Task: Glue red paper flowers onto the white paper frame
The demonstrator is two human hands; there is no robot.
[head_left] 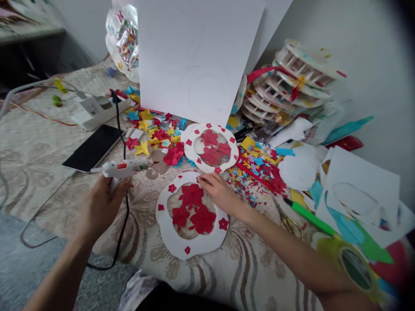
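My left hand [103,207] is wrapped around the handle of a white hot glue gun [129,167], its nozzle pointing right and a glue stick showing at the back. A white scalloped paper ring [171,248] lies flat on the cloth, with large red paper flowers [192,195] in its clear middle and small red shapes around its rim. At the ring's upper edge, the fingertips of my right hand [218,192] are pinched together on a small red paper piece [198,179]. Just beyond lies a second, similar white ring [191,149] with red flowers in its centre.
Behind stands a large white board [197,56]. Cut paper stars [142,148] and red-and-yellow scraps lie around the rings. A black phone [92,147] and power strip [97,114] are left, with the black cord beside my left hand. A tiered white structure [292,82], marker [311,216] and tape roll [356,268] are right.
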